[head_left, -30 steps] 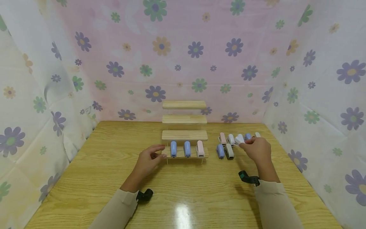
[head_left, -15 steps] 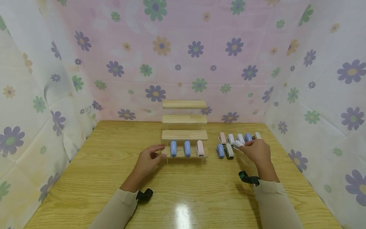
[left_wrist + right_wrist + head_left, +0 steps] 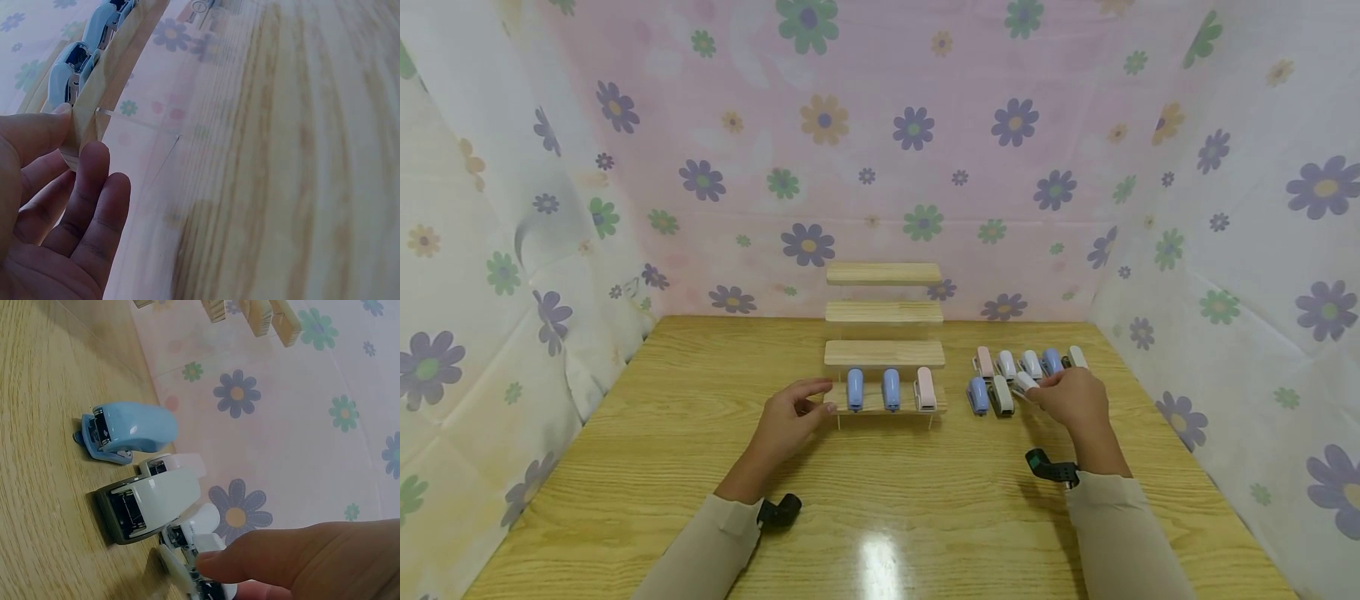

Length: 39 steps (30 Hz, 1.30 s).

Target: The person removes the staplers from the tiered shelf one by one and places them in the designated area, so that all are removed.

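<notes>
My left hand (image 3: 790, 421) pinches the left end of the lowest shelf (image 3: 872, 398) of a stepped wooden stand; in the left wrist view its thumb is on top and fingers lie below. Two blue mini staplers (image 3: 854, 389) (image 3: 891, 389) and a pink stapler (image 3: 925, 390) stand on that shelf. At the right, my right hand (image 3: 1077, 398) pinches a white stapler (image 3: 1026, 382), tilted, its far side hidden by the fingers. Left of it stand a grey-green stapler (image 3: 165, 500) and a blue stapler (image 3: 137, 428).
Behind the held stapler runs a row: a pink stapler (image 3: 983, 361), two white ones, a blue stapler (image 3: 1051, 360) and a pale stapler (image 3: 1077, 357). Three bare upper shelves (image 3: 883, 353) rise behind the lowest one. Flowered cloth (image 3: 880, 183) encloses the wooden table (image 3: 880, 492).
My right hand has brought the white stapler down and slightly nearer, from in front of the back row's white one to beside the grey-green one. My left hand has stayed put.
</notes>
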### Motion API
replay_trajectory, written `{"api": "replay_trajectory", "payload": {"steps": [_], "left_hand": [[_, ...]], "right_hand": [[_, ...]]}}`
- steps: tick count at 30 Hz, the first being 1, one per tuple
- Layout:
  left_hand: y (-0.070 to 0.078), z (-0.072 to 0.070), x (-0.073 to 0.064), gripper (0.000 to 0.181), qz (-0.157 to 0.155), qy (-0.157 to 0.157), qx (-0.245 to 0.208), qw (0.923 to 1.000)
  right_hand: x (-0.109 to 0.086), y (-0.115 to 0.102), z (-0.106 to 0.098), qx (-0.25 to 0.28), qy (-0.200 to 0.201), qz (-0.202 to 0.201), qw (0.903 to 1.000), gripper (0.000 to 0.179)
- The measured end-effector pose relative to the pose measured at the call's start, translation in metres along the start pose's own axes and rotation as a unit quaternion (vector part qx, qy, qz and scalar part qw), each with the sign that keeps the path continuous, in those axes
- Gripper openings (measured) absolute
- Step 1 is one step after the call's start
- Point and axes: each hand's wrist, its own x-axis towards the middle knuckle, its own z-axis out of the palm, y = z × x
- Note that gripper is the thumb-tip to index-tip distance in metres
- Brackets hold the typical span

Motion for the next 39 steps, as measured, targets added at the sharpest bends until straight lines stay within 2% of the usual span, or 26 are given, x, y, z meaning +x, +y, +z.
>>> {"api": "replay_trajectory", "payload": {"steps": [8, 29, 39], "left_hand": [[0.003, -0.001, -0.001, 0.038, -0.006, 0.001, 0.0, 1.0], [0.002, -0.001, 0.0, 0.036, -0.005, 0.0, -0.009, 0.9999], [0.0, 0.0, 0.0, 0.039, -0.002, -0.002, -0.015, 0.9999]], "right_hand": [[-0.001, 0.001, 0.001, 0.002, -0.044, 0.002, 0.999, 0.027], [0.003, 0.007, 0.009, 0.014, -0.059, 0.009, 0.9981, 0.031], [0.003, 0.011, 0.007, 0.017, -0.059, -0.016, 0.998, 0.036]]}}
